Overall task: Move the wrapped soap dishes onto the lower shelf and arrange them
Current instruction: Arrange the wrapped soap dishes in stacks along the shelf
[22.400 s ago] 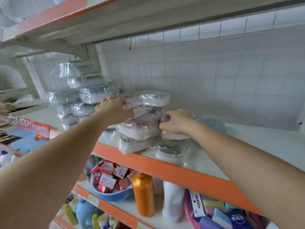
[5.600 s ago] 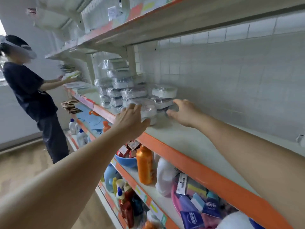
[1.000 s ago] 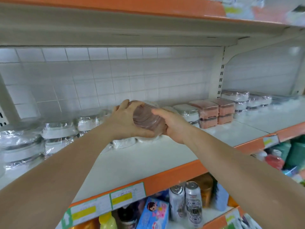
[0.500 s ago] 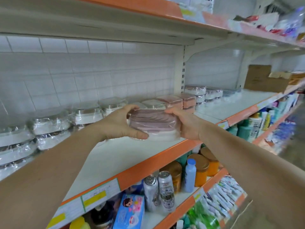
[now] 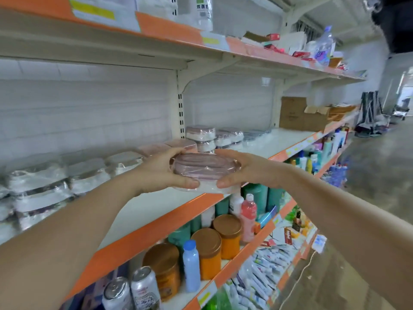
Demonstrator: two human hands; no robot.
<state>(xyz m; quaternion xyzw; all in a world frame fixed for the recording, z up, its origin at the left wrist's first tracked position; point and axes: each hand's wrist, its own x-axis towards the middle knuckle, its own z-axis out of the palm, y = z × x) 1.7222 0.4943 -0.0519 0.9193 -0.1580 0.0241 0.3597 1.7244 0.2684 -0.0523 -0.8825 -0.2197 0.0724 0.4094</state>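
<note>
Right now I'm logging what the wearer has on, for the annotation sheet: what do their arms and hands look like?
Both forearms are bare as far as the frame shows, with no sleeve in view. The left hand and right hand wear no gloves. No ring, watch or bracelet shows on either, though the picture is slightly blurred.
</note>
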